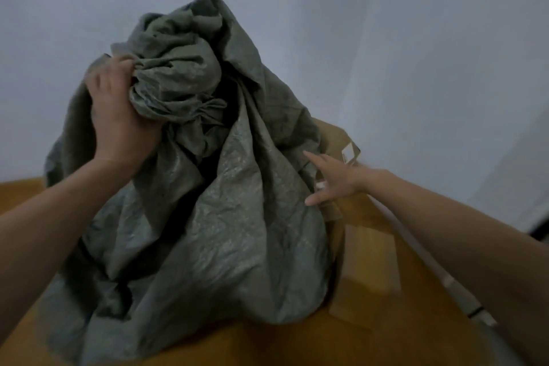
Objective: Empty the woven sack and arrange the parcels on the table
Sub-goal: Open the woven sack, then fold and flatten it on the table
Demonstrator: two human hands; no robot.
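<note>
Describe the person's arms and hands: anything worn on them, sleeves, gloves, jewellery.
Both arms are bare as far as the picture shows, with no sleeve edge in view. The left hand and the right hand wear no gloves. No watch, bracelet or ring shows on either wrist or on the visible fingers, though the picture is dim and slightly blurred, so a thin ring could be missed.
</note>
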